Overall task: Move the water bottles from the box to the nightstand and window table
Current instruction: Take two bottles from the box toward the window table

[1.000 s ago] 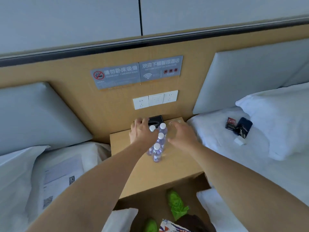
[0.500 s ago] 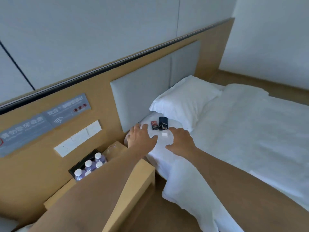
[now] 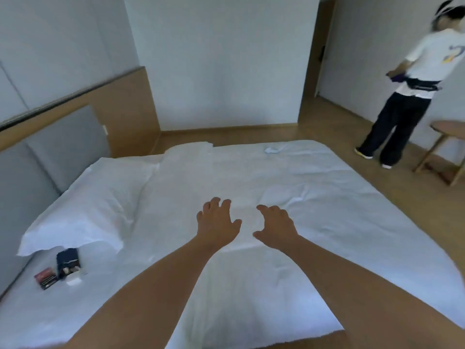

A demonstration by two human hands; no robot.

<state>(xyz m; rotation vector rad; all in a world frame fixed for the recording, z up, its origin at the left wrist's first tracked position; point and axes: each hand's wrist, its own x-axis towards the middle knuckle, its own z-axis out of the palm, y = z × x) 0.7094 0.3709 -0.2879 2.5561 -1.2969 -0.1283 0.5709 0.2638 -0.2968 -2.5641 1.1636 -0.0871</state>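
Note:
My left hand (image 3: 216, 222) and my right hand (image 3: 276, 225) are both stretched out in front of me above the white bed (image 3: 289, 197), side by side and a little apart. Each has its fingers spread and holds nothing. No water bottles, box or nightstand are in view. A round wooden table (image 3: 450, 127) stands at the far right edge of the room.
A white pillow (image 3: 88, 205) lies at the bed's left, with small dark packets (image 3: 60, 268) below it. Another person (image 3: 407, 81) in a white shirt and dark trousers stands on the wooden floor (image 3: 339, 122) at the right, beside the round table.
My view has swung right from the nightstand, where the bottles stood between my hands, across to the bed. Both hands came away from the bottles with nothing in them.

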